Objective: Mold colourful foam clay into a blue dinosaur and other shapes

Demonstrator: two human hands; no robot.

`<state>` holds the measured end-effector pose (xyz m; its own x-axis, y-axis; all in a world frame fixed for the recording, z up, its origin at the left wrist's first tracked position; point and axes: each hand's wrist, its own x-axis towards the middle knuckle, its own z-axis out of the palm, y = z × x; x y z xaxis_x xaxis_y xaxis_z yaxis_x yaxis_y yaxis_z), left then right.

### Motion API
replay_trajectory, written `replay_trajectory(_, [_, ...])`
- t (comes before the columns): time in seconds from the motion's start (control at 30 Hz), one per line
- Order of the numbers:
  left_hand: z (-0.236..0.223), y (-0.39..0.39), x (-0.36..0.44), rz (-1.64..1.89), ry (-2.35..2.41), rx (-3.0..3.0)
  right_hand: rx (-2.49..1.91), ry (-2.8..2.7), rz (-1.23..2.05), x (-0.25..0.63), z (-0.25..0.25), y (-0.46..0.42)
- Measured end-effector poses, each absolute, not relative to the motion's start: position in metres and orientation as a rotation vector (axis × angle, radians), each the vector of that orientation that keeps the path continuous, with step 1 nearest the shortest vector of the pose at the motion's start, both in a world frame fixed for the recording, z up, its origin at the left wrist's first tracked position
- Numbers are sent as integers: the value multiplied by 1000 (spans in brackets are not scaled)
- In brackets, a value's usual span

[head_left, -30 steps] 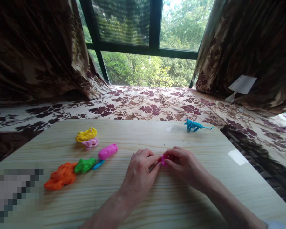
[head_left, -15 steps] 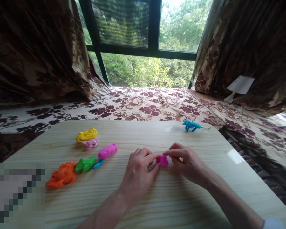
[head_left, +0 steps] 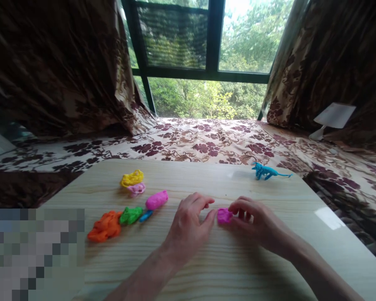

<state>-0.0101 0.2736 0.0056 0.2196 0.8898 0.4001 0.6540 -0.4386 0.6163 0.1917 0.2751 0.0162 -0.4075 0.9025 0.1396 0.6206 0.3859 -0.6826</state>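
Observation:
A small flattened piece of magenta modelling clay lies on the pale wooden table between my hands. My right hand pinches its right edge with thumb and fingertips. Just left of the piece is my left hand, thumb and index finger apart with nothing between them. Farther left rests a thick pink clay roll, with a small blue clay strip against its lower end.
Green clay and an orange clay lump lie at the left. Behind them are yellow clay and pale pink clay. A blue four-legged clay figure stands at the back right. A white lamp is beyond the table.
My left fingers have come off the magenta clay and spread apart. My right fingers have closed on its right edge. The view has shifted, so everything appears farther right.

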Motion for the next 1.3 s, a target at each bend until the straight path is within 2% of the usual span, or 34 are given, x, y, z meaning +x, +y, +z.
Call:
replay_trajectory(0.13, [33,290,-50,986,1764,2367,-1276,-2104,618,189,12,274])
replay_trajectory(0.3, [47,296,-98,543,2169,2308,-1258,-2074,550,189,7,275])
replay_trajectory(0.43, [42,293,-109,253,2179,2262,-1254,-2054,530,190,4,276])
replay_trajectory(0.5, [41,293,-103,317,2147,2284,-1252,-2030,507,191,4,276])
replay_trajectory(0.57, [42,292,-90,533,2063,2260,-1246,-1990,491,190,5,274])
replay_trajectory(0.67, [43,287,-62,851,1629,1967,-1170,-1972,495,185,11,269])
replay_trajectory(0.77, [40,279,-38,797,1185,1557,-1048,-2047,504,177,17,262])
replay_trajectory(0.87, [37,272,-28,760,998,1345,-973,-2111,557,171,20,258])
replay_trajectory(1.0, [36,272,-26,726,960,1279,-954,-2105,590,169,18,258])
replay_trajectory(1.2, [35,278,-30,877,1213,1416,-1076,-2029,511,173,12,264])
replay_trajectory(1.3, [36,274,-28,814,1131,1448,-1102,-2054,492,173,14,263])
